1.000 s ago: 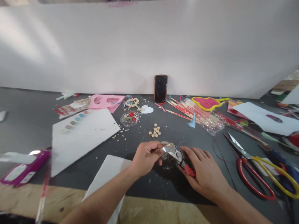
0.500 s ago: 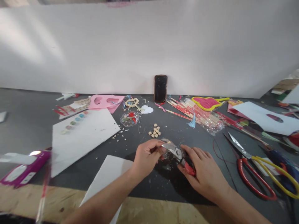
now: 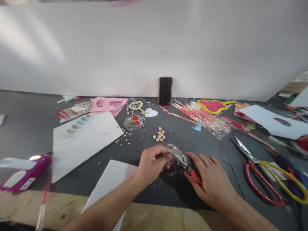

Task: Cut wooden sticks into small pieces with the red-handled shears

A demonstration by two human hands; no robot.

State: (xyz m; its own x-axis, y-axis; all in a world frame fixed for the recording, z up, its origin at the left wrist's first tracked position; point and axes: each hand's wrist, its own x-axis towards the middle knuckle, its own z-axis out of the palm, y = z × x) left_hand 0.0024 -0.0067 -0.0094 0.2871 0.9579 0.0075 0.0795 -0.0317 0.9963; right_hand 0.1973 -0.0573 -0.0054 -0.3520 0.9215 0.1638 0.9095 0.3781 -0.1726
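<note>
My right hand (image 3: pixel 210 175) is wrapped round the red handle of a pair of pruning shears (image 3: pixel 183 159). Their curved metal blades point left and look parted. Close by the blades, my left hand (image 3: pixel 151 164) is closed in a pinch; what lies between its fingertips is too small and hidden to name. Just beyond the hands sits a small pile of flower-shaped beige beads (image 3: pixel 159 138). A clear patch with tiny scraps shows partly under the shears.
Large scissors (image 3: pixel 251 157) lie open at right. Behind are a phone (image 3: pixel 165 91) leaning on the white wall, packed chopsticks (image 3: pixel 204 120) and a pink-and-yellow fan shape (image 3: pixel 213 106). At left lie white boards (image 3: pixel 84 144) and a purple glue gun (image 3: pixel 25 173).
The shears and both hands have shifted down very slightly. My grip on the shears and the left-hand pinch stay the same.
</note>
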